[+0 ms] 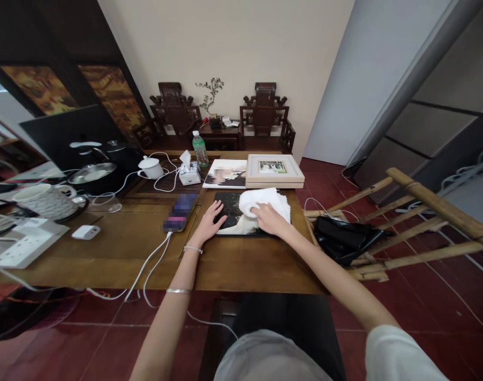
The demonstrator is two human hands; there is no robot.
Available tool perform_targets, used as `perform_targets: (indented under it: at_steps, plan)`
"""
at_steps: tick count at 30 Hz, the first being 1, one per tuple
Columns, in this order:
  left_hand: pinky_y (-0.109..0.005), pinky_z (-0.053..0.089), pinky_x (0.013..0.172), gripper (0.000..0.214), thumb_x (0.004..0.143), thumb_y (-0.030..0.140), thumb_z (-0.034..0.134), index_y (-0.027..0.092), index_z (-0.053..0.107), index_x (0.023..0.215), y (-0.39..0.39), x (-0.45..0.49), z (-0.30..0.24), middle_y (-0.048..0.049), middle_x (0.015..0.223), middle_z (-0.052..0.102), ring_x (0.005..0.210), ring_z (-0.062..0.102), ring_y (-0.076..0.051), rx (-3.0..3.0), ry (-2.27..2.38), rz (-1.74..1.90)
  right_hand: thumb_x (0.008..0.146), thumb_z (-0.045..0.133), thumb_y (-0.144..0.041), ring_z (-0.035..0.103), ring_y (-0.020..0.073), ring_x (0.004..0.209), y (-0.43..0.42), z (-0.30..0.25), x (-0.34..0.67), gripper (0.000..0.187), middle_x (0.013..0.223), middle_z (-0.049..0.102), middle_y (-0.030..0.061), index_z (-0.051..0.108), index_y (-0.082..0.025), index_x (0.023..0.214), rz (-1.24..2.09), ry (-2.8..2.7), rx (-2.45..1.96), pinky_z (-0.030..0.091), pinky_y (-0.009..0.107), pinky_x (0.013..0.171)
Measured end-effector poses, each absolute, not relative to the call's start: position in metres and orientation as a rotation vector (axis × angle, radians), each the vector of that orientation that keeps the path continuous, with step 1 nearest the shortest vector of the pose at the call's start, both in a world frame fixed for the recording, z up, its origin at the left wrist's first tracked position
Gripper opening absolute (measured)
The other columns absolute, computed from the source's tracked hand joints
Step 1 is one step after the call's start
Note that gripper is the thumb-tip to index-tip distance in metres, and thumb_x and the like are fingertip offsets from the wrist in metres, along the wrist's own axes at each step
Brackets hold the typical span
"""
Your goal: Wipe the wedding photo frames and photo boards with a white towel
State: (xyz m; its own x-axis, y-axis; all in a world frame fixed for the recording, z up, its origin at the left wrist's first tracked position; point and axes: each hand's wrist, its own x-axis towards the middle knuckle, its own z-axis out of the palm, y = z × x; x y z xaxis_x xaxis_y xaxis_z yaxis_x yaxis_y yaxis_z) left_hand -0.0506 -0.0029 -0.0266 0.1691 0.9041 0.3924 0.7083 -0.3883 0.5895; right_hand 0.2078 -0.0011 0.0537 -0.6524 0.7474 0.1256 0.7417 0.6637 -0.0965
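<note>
A dark photo panel (230, 207) lies flat on the wooden table (241, 264) in front of me. My left hand (210, 221) rests on its left edge, fingers spread flat, pinning it down. My right hand (268, 218) presses a white folded cloth (265, 202) onto the panel's right part, fingers curled over the cloth. Behind the panel lie a white photo print (225, 174) and a light wooden picture frame (273, 170).
A phone (180, 211) on a white cable lies left of the panel. Further left are a tissue box (189, 172), green bottle (200, 149), white cup (151, 168), pots (93, 174) and a power strip (23, 247). A bamboo rack (408, 222) with a black bag (344, 238) stands right.
</note>
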Motion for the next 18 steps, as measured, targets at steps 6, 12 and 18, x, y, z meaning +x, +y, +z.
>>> perform_targets:
  at_steps: [6, 12, 18]
  plan:
    - [-0.042, 0.025, 0.114, 0.054, 0.089, 0.045, 0.046, 0.012, 0.051, 0.132, -0.008, -0.049, -0.023, -0.0140, 0.145, 0.041, 0.138, 0.031, -0.024, 2.196, 1.530, 1.019, 0.076, 0.039, -0.001, 0.034, 0.0279, 0.134, -0.074, 0.046, 0.220, 0.045, 0.133, 0.050, 0.0183, 0.060, -0.015, 0.114, 0.192, -2.809, -1.089, 0.024, 0.053, 0.107]
    - [-0.044, 0.025, 0.113, 0.054, 0.089, 0.047, 0.046, 0.014, 0.051, 0.132, -0.010, -0.049, -0.023, -0.0133, 0.145, 0.041, 0.138, 0.031, -0.025, 2.175, 1.534, 1.029, 0.076, 0.040, -0.002, 0.042, 0.0282, 0.127, -0.059, 0.051, 0.211, 0.043, 0.127, 0.054, 0.0199, 0.061, -0.014, 0.112, 0.205, -2.771, -1.071, 0.028, 0.051, 0.104]
    - [-0.045, 0.025, 0.113, 0.053, 0.088, 0.047, 0.047, 0.016, 0.052, 0.131, -0.008, -0.050, -0.024, -0.0116, 0.144, 0.043, 0.138, 0.031, -0.024, 2.158, 1.539, 1.027, 0.076, 0.038, -0.004, 0.054, 0.0276, 0.103, 0.010, 0.053, 0.197, 0.043, 0.108, 0.061, 0.0162, 0.060, -0.015, 0.112, 0.092, -2.706, -1.173, 0.038, 0.044, 0.091]
